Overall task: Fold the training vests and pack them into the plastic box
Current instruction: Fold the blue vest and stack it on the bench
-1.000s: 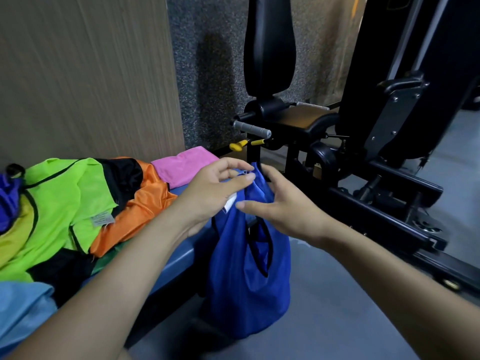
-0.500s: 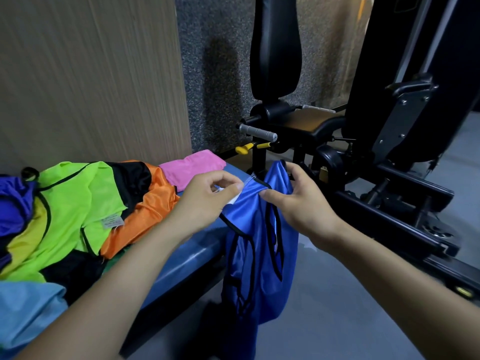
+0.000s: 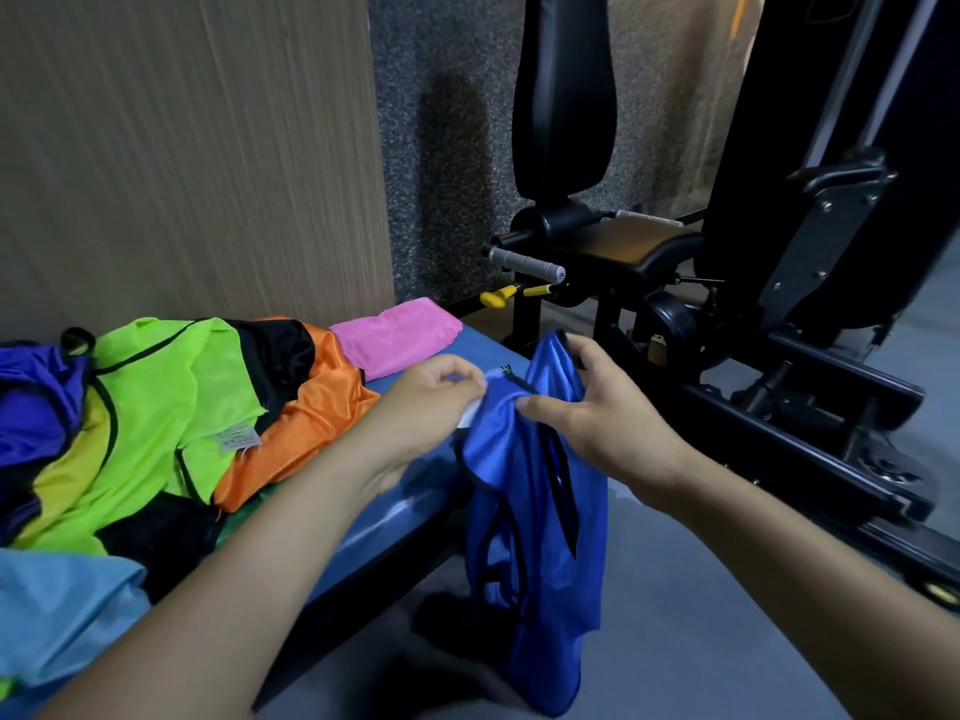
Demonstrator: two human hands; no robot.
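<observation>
A blue training vest (image 3: pixel 540 517) with black trim hangs over the edge of the blue bench (image 3: pixel 400 506), its lower end near the floor. My left hand (image 3: pixel 431 402) pinches the vest's top edge by its white label. My right hand (image 3: pixel 597 407) grips the top of the same vest a little to the right. A loose pile of vests lies on the bench to the left: a lime green one (image 3: pixel 171 407), an orange one (image 3: pixel 301 433), a purple one (image 3: pixel 31 402) and a light blue one (image 3: pixel 57 610). A folded pink vest (image 3: pixel 395 335) lies at the bench's far end. No plastic box is in view.
A black gym machine (image 3: pixel 779 314) with a padded seat, upright back pad (image 3: pixel 563 90) and grey handle (image 3: pixel 524 262) stands just right of the bench. A wood-grain wall panel (image 3: pixel 182 148) runs behind the bench. Grey floor (image 3: pixel 675 641) lies below my right arm.
Both hands lifted the blue vest's top edge higher and took hold of it; my right hand went from open beside it to gripping the fabric. The vest now hangs longer.
</observation>
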